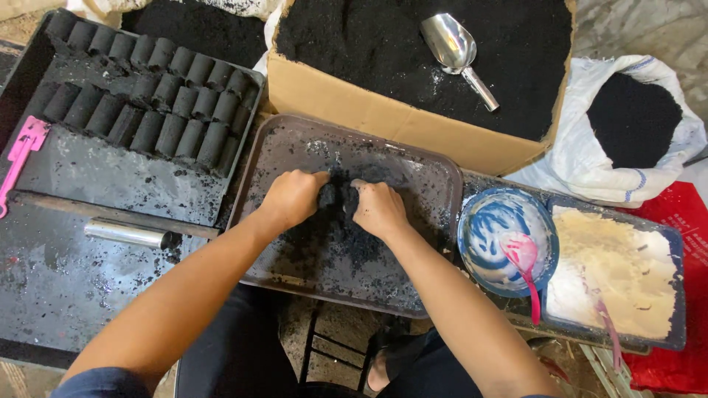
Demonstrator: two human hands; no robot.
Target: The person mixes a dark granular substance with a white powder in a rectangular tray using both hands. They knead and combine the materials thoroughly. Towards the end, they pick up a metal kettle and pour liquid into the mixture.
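Both hands, left hand and right hand, are closing around a black lump over the dark tray at frame centre, beside a blue bowl.

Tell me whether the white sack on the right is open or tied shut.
Open. The white sack has its mouth rolled back, so the black powder inside shows from above, with no tie or fold closing it.
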